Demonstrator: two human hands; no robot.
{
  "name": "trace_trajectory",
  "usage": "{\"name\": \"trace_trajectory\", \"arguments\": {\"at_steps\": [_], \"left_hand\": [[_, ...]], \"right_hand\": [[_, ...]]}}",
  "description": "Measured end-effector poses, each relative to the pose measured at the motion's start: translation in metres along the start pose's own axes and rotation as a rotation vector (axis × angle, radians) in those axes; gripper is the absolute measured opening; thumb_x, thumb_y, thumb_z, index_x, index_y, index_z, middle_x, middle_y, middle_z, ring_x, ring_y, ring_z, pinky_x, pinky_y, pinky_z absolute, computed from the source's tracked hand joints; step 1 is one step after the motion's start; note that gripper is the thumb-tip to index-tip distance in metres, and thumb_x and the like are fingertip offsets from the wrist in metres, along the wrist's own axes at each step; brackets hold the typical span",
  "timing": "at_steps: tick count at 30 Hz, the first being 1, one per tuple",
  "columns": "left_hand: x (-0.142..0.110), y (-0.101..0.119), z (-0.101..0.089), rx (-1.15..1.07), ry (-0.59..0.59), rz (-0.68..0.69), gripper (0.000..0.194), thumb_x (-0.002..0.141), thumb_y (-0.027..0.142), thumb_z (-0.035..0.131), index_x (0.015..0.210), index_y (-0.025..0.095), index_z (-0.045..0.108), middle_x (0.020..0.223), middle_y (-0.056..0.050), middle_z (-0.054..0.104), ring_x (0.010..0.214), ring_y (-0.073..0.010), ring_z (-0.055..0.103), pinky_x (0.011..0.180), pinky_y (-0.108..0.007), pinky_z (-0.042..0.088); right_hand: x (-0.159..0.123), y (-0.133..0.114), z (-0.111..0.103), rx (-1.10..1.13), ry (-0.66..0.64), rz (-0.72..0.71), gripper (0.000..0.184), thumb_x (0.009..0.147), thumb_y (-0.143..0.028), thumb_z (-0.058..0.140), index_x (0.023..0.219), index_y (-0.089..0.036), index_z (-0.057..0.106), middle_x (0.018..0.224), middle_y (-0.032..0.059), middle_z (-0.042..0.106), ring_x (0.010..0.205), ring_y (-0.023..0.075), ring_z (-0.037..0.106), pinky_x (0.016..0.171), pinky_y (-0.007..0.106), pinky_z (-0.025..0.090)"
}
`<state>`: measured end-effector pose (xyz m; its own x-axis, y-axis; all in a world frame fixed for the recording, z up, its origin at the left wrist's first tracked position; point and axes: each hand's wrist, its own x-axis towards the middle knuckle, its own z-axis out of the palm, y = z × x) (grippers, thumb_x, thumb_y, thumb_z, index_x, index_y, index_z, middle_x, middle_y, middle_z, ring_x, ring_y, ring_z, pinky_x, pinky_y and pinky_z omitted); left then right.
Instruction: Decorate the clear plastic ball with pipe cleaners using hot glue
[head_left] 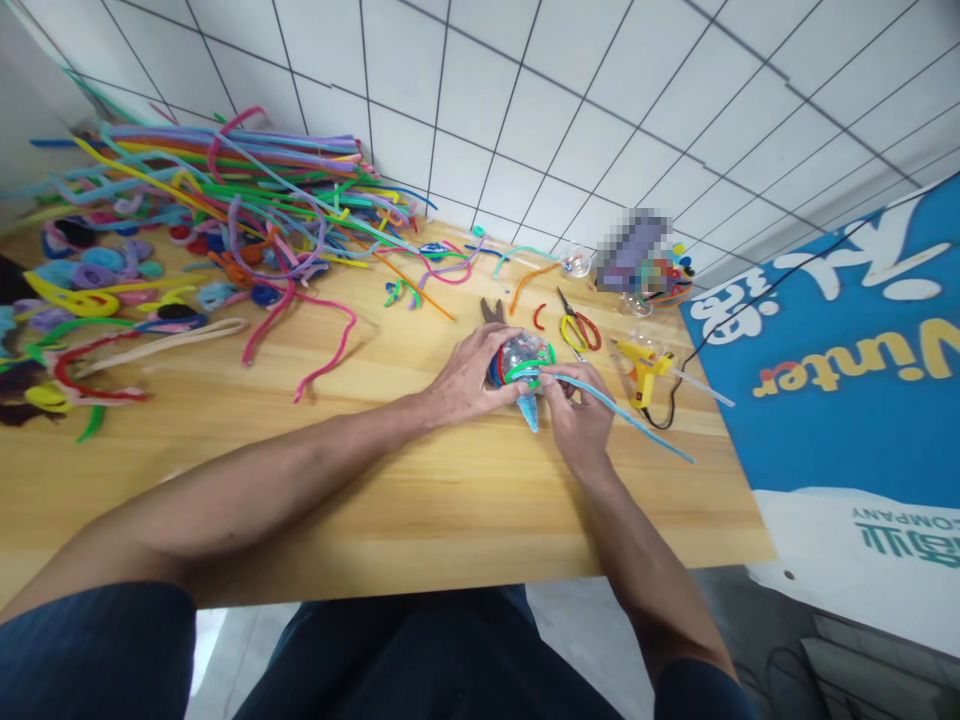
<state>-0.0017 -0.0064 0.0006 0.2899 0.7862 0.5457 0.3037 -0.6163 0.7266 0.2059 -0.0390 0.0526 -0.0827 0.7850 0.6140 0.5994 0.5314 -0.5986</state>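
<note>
My left hand (471, 378) is closed round a small clear ball (523, 355) wrapped in green, red and blue pipe cleaners, holding it just above the wooden table (420, 500). My right hand (576, 408) pinches a light blue pipe cleaner (637, 425) against the ball's right side. The free end of that pipe cleaner trails to the right over the table. A short light blue twisted piece (529, 410) hangs below the ball between my hands.
A big heap of coloured pipe cleaners (225, 210) covers the table's far left. Scissors with red and yellow handles (579, 328), a yellow glue gun (643, 370) with its black cord, dark pliers (491, 310) and small clear cups lie beyond my hands. A blue banner (855, 360) hangs at the right.
</note>
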Motion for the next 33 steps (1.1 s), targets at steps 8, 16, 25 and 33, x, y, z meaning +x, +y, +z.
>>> {"name": "trace_trajectory", "arguments": {"at_steps": [8,16,25,33], "left_hand": [[0.001,0.003,-0.004,-0.005,-0.007,0.005,0.061,0.106,0.056,0.065,0.156,0.023,0.051,0.155,-0.018,0.059,0.148,-0.0334,0.056,0.127,-0.054,0.046],[0.001,0.005,-0.005,-0.016,0.013,0.006,0.054,0.107,0.049,0.064,0.153,0.022,0.052,0.151,-0.016,0.062,0.143,-0.0319,0.058,0.124,-0.051,0.049],[-0.001,0.005,-0.002,0.005,0.038,-0.015,0.055,0.108,0.049,0.063,0.153,0.021,0.051,0.151,-0.017,0.061,0.143,-0.0324,0.059,0.123,-0.052,0.050],[-0.002,0.003,-0.004,-0.026,0.011,0.006,0.056,0.110,0.054,0.057,0.156,0.021,0.051,0.153,-0.018,0.059,0.146,-0.0328,0.056,0.125,-0.054,0.046]], "right_hand": [[0.003,0.001,-0.003,0.004,-0.078,-0.019,0.011,0.100,-0.033,0.072,0.092,-0.028,0.079,0.089,0.0027,0.079,0.076,0.0203,0.066,0.068,0.036,0.054],[-0.004,-0.003,0.003,0.020,0.020,-0.030,0.006,0.097,-0.026,0.077,0.091,-0.028,0.078,0.087,0.0011,0.079,0.078,0.0193,0.069,0.072,0.035,0.057],[-0.008,-0.003,0.014,-0.001,0.107,-0.068,0.009,0.098,-0.026,0.077,0.089,-0.027,0.076,0.085,0.0000,0.078,0.077,0.0194,0.071,0.075,0.036,0.059],[-0.003,0.001,0.010,0.018,0.043,0.025,0.010,0.098,-0.029,0.075,0.089,-0.025,0.076,0.082,-0.0002,0.074,0.071,0.0174,0.064,0.068,0.032,0.053]]}}
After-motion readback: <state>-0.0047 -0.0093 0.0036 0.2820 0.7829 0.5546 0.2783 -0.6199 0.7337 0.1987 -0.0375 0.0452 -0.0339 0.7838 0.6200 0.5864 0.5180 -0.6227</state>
